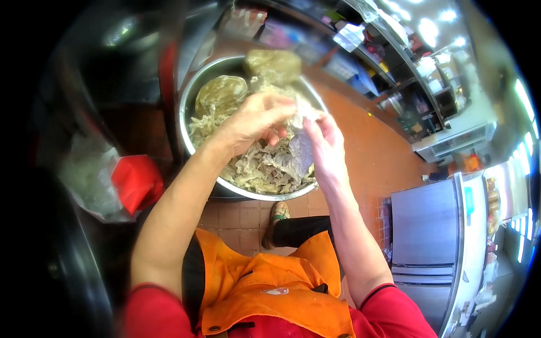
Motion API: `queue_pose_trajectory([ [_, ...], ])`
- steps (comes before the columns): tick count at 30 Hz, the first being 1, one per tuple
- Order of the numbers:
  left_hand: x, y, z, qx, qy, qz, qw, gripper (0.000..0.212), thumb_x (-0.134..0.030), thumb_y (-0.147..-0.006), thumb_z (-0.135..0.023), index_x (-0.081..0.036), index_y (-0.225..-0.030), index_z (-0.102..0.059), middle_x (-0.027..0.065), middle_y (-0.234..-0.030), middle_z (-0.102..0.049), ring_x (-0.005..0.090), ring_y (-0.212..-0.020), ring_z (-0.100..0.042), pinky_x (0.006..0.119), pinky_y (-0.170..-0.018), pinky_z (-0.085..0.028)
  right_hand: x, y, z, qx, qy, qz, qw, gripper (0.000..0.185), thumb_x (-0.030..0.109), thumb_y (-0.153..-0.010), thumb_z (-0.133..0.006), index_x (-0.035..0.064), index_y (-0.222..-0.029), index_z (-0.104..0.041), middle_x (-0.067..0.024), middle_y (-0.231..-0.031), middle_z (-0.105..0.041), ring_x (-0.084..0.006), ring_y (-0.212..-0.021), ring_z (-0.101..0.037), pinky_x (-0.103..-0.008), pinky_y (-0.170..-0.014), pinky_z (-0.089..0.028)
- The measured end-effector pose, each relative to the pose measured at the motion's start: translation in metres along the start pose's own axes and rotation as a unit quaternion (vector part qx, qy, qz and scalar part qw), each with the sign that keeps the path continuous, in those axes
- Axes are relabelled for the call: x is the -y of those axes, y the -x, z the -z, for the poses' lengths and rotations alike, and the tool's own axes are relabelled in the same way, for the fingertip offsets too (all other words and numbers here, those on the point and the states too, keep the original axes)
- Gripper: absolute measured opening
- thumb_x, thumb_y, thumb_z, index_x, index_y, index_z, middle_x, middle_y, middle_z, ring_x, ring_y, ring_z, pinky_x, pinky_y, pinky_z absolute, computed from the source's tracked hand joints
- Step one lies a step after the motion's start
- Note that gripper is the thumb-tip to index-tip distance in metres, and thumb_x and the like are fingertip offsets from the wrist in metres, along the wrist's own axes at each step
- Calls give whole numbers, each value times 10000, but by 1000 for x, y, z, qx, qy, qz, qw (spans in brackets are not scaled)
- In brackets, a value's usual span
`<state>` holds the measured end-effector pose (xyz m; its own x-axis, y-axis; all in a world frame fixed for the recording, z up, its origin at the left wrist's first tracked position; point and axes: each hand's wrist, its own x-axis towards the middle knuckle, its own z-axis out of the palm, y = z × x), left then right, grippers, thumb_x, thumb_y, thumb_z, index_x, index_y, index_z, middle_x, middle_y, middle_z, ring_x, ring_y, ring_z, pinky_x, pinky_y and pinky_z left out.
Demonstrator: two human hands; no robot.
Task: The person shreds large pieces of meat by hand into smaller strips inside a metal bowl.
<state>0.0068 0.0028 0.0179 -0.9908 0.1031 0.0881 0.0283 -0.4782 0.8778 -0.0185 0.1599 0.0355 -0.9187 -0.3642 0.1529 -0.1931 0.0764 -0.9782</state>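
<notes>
Before me stands a wide round metal basin [270,197], heaped with pale, crumpled shreds of what looks like food [262,169]. Over the heap, my left hand [255,120] and my right hand [326,141] come close together, with a thin whitish piece [302,112] pinched between their thumbs and fingers. Blur hides the exact grip of the left fingertips. A shiny olive-brown lump [222,95] rests on the shreds at the basin's left. Beyond my hands, a second similar lump [272,65] lies at the far rim, blurred.
Left of the basin are a dark upright post with a red strip [168,72] and a plastic bag with a red part [137,181]. Shelves with containers [393,76] line the far right. A steel refrigerator [424,224] stands right, on the reddish tiled floor [359,139].
</notes>
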Motion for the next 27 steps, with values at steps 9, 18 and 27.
queue_pose_trajectory([
  [9, 9, -1, 0, 15, -9, 52, 999, 226, -110, -792, -606, 0, -967, -514, 61, -828, -539, 122, -650, -558, 245, -511, -494, -1, 0, -11, -33, 51, 9, 998, 222, 126, -848, -555, 6, -1027, -501, -46, -871, -563, -94, -825, -512, -230, -735, -418],
  [18, 10, -4, -3, -15, 36, -3, 999, 262, -36, -778, -601, 10, -1021, -515, 72, -834, -591, 135, -667, -572, 258, -559, -514, 8, -8, -8, 20, 78, 32, 996, 290, -22, -808, -506, 8, -1095, -479, -66, -864, -577, -108, -788, -542, -230, -708, -447],
  [27, 9, -4, -9, -76, 13, -33, 997, 339, 39, -758, -558, 3, -1084, -469, 102, -919, -571, 157, -740, -567, 265, -598, -482, 5, -4, -12, 7, 32, 18, 999, 288, 70, -811, -591, -11, -1061, -473, -82, -872, -581, -124, -803, -559, -236, -720, -451],
])
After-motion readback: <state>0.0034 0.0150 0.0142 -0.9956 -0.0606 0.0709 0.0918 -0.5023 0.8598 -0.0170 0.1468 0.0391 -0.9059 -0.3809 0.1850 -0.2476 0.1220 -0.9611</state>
